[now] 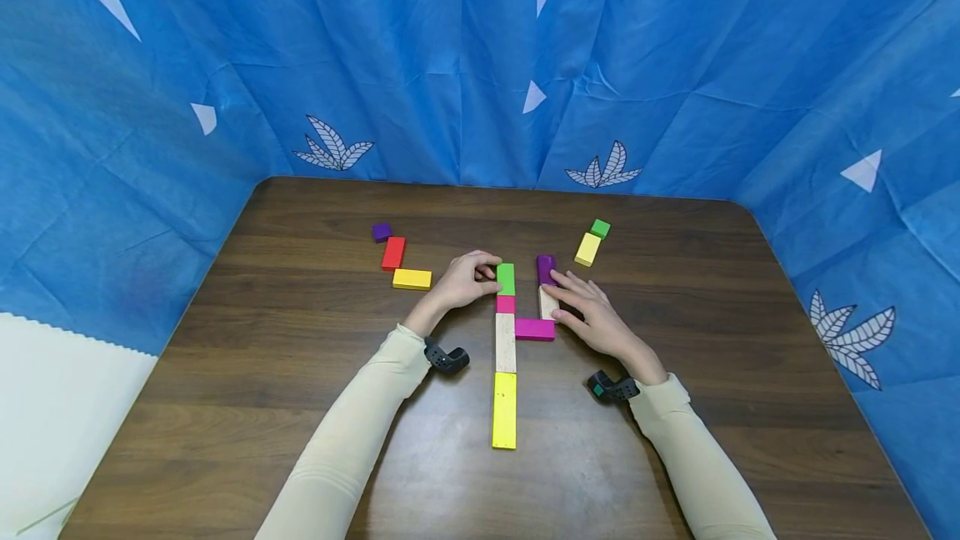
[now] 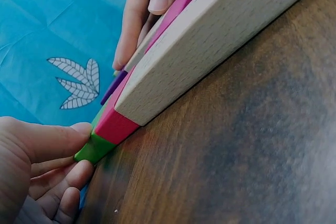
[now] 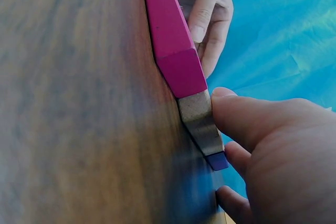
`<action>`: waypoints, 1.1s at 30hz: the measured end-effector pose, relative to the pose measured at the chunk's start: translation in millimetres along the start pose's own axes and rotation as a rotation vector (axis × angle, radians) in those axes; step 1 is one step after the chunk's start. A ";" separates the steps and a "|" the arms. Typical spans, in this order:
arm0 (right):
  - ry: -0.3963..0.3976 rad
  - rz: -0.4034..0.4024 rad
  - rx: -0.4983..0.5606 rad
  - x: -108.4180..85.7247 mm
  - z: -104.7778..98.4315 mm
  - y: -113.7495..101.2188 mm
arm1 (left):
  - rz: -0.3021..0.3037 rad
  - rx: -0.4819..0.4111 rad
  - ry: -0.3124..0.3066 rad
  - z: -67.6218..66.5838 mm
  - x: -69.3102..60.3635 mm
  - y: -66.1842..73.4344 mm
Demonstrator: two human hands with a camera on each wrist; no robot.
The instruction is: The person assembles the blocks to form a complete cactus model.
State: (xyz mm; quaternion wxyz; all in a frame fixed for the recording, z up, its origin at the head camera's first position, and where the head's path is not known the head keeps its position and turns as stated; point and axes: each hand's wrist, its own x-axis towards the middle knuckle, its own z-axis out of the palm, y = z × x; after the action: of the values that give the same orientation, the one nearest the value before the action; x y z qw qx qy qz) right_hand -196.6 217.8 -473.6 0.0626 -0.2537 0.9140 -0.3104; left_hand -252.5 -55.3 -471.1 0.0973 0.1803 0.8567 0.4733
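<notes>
Left hand (image 1: 461, 280): thumb and fingers curled, with the green block (image 1: 506, 279) pinched at its left side, at the far end of a straight row on the tabletop (image 1: 225, 407). Right hand (image 1: 596, 319): fingers loosely extended, the purple block (image 1: 546, 270) touched and the thumb laid against the short tan block (image 1: 548, 303); no firm grip is shown. From near to far, the row is formed by a long yellow block (image 1: 505, 411), a long tan block (image 1: 506, 342), a pink block (image 1: 506, 304) and the green block, set end to end. A magenta block (image 1: 535, 330) is set crosswise at the long tan block's right side; beyond its right end are placed the short tan and purple blocks. Bare grain is seen on the tan faces, so wood is presumed throughout: light, rigid, hardly fragile, perhaps slightly slippery where painted. The green block is best held by its two long sides, since its near end is butted against the pink block. Farther off, a red block (image 1: 393, 253) is seen at left and a small green block (image 1: 600, 229) at right.
</notes>
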 end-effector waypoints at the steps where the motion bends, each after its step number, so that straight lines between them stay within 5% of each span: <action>1: -0.001 -0.001 0.002 -0.1 -0.1 -0.1 | 0.002 0.001 -0.002 -0.2 -0.2 0.4; 12: 0.001 -0.001 0.003 0.1 0.1 -0.2 | 0.022 0.027 0.006 -0.6 -2.3 0.3; 18: 0.000 0.000 0.004 0.7 0.2 0.2 | 0.113 0.098 0.084 -1.3 -13.1 0.6; 25: 0.005 0.000 -0.004 0.1 -1.1 1.4 | 0.224 0.249 0.084 -2.0 -38.1 15.7; 33: 0.012 -0.003 0.001 0.9 1.6 2.5 | 0.315 0.320 0.034 13.9 -84.4 27.0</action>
State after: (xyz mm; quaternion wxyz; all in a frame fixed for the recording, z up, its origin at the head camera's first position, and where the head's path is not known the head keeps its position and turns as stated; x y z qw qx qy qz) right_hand -198.0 218.2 -476.3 0.0569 -0.2533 0.9137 -0.3126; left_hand -164.7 -65.3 -456.0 -0.0221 0.3168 0.8838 0.3435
